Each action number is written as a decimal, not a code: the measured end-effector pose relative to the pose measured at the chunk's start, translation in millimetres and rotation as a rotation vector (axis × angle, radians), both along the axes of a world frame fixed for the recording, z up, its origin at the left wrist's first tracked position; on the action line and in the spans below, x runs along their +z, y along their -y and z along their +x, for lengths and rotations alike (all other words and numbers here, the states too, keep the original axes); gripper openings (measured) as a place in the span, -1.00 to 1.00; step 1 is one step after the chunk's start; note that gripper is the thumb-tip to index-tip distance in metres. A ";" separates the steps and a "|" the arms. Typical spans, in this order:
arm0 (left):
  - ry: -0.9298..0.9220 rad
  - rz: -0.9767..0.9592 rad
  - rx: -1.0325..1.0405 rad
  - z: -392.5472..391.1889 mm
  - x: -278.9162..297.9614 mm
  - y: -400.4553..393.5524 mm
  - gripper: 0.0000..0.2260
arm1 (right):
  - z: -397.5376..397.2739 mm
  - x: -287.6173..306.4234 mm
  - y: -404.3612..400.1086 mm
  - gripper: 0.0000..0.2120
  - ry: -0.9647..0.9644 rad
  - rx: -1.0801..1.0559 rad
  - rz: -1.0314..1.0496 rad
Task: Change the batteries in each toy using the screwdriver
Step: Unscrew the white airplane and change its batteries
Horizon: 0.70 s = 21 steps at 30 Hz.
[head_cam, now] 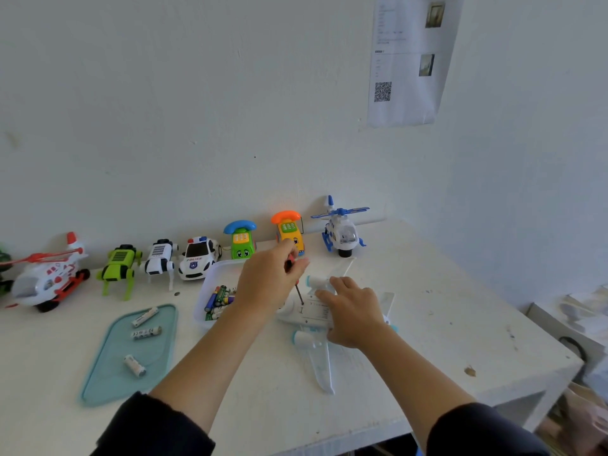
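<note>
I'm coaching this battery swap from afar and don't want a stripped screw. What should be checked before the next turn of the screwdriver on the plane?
1. Screwdriver gripped: ok, left hand holds its handle.
2. Tip on the plane: ok, it meets the upturned belly; seated in the screw head: cannot tell.
3. Plane steadied: ok, right hand presses on it.
4. Shaft square to the screw: cannot tell, it looks slightly tilted.
5. Batteries at hand: ok, three batteries lie on the teal tray; more sit in the white bin.
</note>
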State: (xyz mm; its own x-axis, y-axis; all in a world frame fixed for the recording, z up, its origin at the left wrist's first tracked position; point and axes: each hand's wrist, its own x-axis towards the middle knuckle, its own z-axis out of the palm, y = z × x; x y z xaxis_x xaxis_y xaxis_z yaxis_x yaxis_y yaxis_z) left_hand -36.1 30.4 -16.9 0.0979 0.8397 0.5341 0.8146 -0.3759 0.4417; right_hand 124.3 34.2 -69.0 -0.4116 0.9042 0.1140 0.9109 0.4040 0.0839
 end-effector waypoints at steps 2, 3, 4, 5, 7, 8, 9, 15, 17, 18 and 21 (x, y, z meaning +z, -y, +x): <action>-0.028 0.016 0.169 1.1 -0.4 2.8 -0.72 | 0.0 0.0 0.8 -0.36 -0.006 -0.002 -0.002; -0.033 -0.023 0.216 0.4 1.2 3.1 -0.72 | 0.1 0.5 0.8 -0.36 -0.008 -0.004 -0.005; -0.018 -0.073 0.208 -2.1 1.7 1.6 -0.77 | 0.0 1.1 0.7 -0.36 -0.008 -0.004 -0.006; 0.019 -0.124 0.150 -4.3 2.7 0.9 -0.85 | 0.2 1.6 0.6 -0.36 -0.007 -0.003 -0.006; 0.116 -0.190 -0.014 -7.2 2.4 0.7 -0.94 | 0.4 2.6 0.6 -0.35 -0.007 -0.001 -0.006; 0.160 -0.185 -0.067 -8.4 -1.0 2.1 -0.90 | -0.3 2.9 0.8 -0.35 -0.007 0.001 -0.007; 0.192 -0.158 -0.081 -7.9 -5.1 4.4 -0.90 | -0.2 3.1 1.1 -0.36 -0.008 0.000 -0.008; 0.438 0.100 0.127 -16.0 -39.6 10.6 -0.88 | 0.3 4.7 2.1 -0.36 -0.006 0.007 -0.017; 0.494 0.096 0.147 -19.9 -46.5 10.9 -0.88 | -0.1 4.3 1.8 -0.36 -0.004 0.005 -0.017; 0.508 0.091 0.152 -20.9 -49.2 10.7 -0.87 | -0.1 3.9 1.5 -0.35 -0.003 0.004 -0.017; 0.533 0.069 0.182 -21.8 -53.0 10.3 -0.86 | -0.4 3.2 1.1 -0.35 -0.001 0.003 -0.017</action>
